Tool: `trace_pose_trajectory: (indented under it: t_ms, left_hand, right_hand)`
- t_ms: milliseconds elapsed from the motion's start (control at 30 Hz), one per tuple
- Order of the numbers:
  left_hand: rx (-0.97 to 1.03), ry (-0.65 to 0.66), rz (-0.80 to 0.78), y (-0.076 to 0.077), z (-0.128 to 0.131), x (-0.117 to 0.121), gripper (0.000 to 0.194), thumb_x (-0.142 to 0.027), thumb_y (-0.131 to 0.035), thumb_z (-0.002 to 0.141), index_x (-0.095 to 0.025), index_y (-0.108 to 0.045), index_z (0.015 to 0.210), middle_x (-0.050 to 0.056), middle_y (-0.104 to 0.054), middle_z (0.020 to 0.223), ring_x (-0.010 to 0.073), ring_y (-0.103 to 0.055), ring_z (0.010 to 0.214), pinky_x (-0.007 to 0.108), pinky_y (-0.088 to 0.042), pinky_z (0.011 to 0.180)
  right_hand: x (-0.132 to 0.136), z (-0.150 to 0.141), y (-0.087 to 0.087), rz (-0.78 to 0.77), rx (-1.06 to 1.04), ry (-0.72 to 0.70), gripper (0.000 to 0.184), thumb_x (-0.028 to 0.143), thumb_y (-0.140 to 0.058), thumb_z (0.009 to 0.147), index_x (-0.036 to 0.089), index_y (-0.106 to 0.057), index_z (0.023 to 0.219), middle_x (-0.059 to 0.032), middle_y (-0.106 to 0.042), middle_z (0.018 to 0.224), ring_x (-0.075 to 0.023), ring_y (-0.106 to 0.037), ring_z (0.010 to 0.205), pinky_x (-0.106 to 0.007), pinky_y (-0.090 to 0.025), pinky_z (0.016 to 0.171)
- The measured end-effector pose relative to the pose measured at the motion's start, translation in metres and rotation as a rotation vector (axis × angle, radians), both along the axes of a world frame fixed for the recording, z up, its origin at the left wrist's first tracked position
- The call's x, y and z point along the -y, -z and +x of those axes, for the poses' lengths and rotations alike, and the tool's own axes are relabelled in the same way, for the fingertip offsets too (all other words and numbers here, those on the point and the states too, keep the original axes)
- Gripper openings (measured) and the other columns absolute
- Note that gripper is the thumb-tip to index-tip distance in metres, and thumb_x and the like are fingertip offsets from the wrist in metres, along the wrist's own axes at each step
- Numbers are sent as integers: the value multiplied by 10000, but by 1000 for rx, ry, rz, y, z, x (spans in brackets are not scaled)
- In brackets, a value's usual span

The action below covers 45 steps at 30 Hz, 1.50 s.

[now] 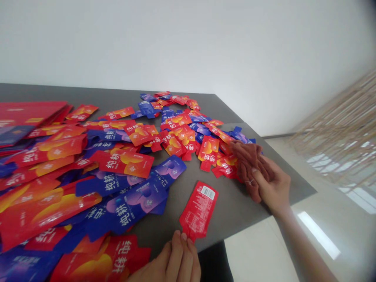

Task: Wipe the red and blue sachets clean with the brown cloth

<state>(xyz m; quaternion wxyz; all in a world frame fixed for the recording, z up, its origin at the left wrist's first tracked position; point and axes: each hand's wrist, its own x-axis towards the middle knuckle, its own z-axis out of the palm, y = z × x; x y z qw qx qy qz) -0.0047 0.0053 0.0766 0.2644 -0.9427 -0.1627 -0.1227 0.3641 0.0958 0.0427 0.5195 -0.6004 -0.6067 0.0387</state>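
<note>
I log the left hand point(170, 260), fingertips against a red foil sachet point(199, 209) on the dark grey table point(235, 207), grip uncertain; the half-closed right hand point(272, 186) clutches a rust-brown cloth point(248, 168) at the right of the sachet heap point(126, 164).

Two hands point(273, 186); one brown cloth point(248, 168); dozens of sachets point(198, 211).

Grey tabletop point(235, 207) is showing between the left hand point(170, 260) and the right hand point(273, 186), a lone red sachet point(199, 209) lying in that gap; overlapping red and blue sachets point(123, 164) are blocking passage leftward and ahead, and a brown cloth point(248, 168) is bunching against the right hand.
</note>
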Motion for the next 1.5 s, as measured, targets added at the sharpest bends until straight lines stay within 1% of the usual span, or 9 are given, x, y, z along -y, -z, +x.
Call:
trace_pose_trajectory:
  t_ms: [133,300,467,833,1033,1300,1400,1433,1500]
  left_hand:
    - [17,6,-22,-3,1,2,240,-96,-511,997,-105,-709,1132,57,-819,1011,171,-769,931,281,-553,809]
    - [43,-74,-49,-3,0,7,238,-71,-521,973,-108,-707,1116,58,-827,1011,178,-771,945,284,-555,818]
    - [90,-13,11,-2,0,6,262,-73,-473,968,-122,-701,1086,47,-827,963,175,-771,889,286,-557,785]
    - [33,-92,-13,-3,4,15,222,-97,-580,963,-84,-709,1143,84,-829,1038,219,-786,967,306,-594,840]
    - [30,-58,-13,-1,3,18,271,-94,-568,950,-56,-709,1179,125,-821,1059,243,-789,968,332,-607,854]
    - [51,-77,-40,-4,3,18,284,-86,-513,959,-34,-687,1177,148,-816,1057,262,-788,961,355,-597,859]
    - [59,-53,-14,2,3,15,270,-92,-527,968,-50,-690,1180,132,-812,1057,248,-777,964,345,-582,848]
    - [55,-52,-11,4,3,15,266,-95,-535,970,-54,-694,1180,129,-811,1060,243,-773,969,342,-580,850]
    - [49,-57,-16,6,3,13,260,-105,-545,978,-63,-701,1182,122,-808,1068,236,-766,982,339,-574,862]
  right_hand:
    - [-1,0,1,10,45,-21,408,331,-776,909,232,-782,1304,-104,-814,1261,-332,-778,1155,-531,-600,1047]
    - [-3,-4,-3,38,136,-42,386,313,-753,917,217,-777,1290,-115,-816,1230,-323,-779,1122,-522,-607,1007]
    - [-4,-7,-8,96,244,-57,355,307,-743,919,199,-778,1255,-126,-823,1195,-321,-782,1100,-505,-613,980]
    - [-4,-13,-10,117,345,-80,340,312,-720,921,198,-762,1238,-120,-812,1136,-309,-764,1044,-477,-603,924]
    - [-5,-18,-11,91,468,-103,361,355,-690,937,197,-736,1259,-128,-779,1157,-325,-723,1081,-484,-572,962]
    - [6,-33,-25,7,891,-49,481,424,-661,999,184,-656,1416,-175,-732,1323,-380,-649,1191,-535,-502,970]
    - [17,-39,-34,113,956,-12,654,534,-723,952,270,-576,1532,-181,-602,1549,-471,-527,1401,-671,-427,1102]
    - [21,-42,-36,173,948,-23,694,558,-752,924,339,-554,1552,-142,-566,1601,-476,-493,1445,-698,-387,1152]
    - [25,-46,-36,250,913,-93,693,556,-795,886,474,-551,1530,-41,-562,1618,-435,-496,1469,-672,-341,1232]
